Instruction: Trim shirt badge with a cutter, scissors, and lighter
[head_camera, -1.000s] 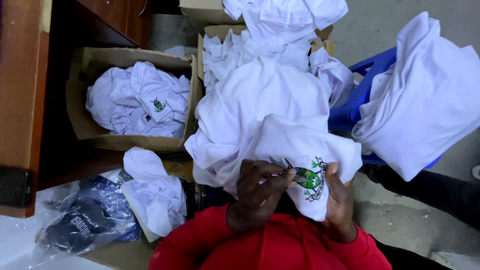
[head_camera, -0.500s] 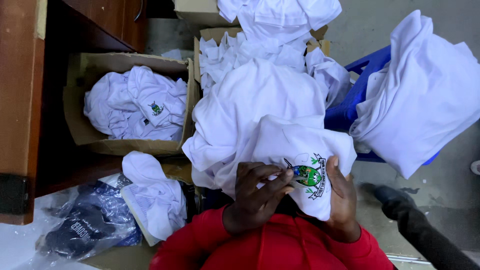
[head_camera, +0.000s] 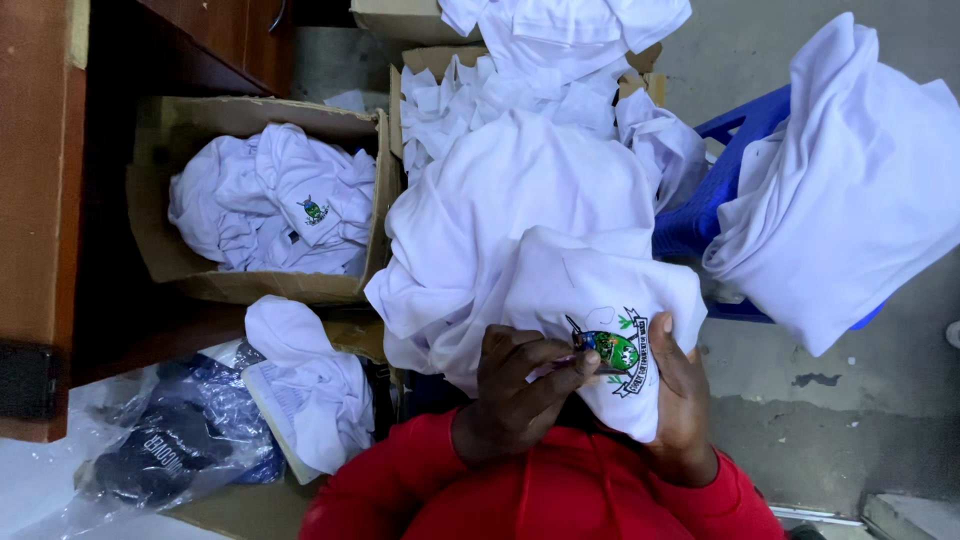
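1. While the left hand (head_camera: 520, 390) pinches a small tool, hard to make out, at the green badge (head_camera: 613, 350), the right hand (head_camera: 680, 395) is closed on the white shirt (head_camera: 590, 290) over the lap.
2. Seemingly done: shirts in the cardboard box (head_camera: 160, 260).
3. Seemingly left: the pile of white shirts (head_camera: 520, 180) behind, more on the blue chair (head_camera: 700, 215).

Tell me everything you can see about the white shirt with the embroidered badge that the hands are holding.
The white fabric shirt with a green embroidered badge looks like soft knit cloth, bunched and draped over a heap of similar white garments. The badge, green with dark lettering curving around it, faces up near the lower edge. The left hand pinches a small thin tool at the badge; the right hand grips the cloth beside it, thumb on top.
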